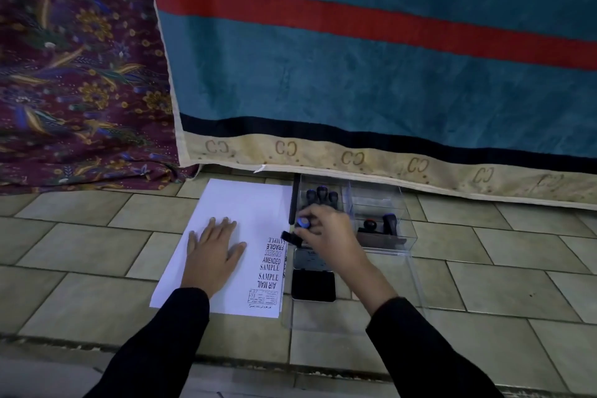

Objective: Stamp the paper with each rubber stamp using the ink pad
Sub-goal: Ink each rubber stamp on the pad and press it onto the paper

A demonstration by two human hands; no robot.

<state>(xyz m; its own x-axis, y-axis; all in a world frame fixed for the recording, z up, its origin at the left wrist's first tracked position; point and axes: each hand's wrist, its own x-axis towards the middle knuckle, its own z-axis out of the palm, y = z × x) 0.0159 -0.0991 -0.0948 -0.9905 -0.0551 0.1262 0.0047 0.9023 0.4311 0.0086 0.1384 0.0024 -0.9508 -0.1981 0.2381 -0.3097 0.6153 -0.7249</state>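
On floor (97,236), paper (232,200) bore several prints (270,263) along 3 o'clock edge; right hand (326,233) fingers clamped on stamp (292,237); left hand (213,252) flat on paper, fingers straight. Stamps (321,194) in box (376,199), 1 o'clock, possibly pending; ink pad (313,284) 4 o'clock.

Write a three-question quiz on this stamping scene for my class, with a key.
1. True or false: the left hand lies flat on the paper.
2. Choose one: the right hand holds A) a stamp, B) a pen, C) nothing.
3. Fill the gap: seen from the person, the open ink pad lies just to the ____ of the paper.

Key: 1 true; 2 A; 3 right.
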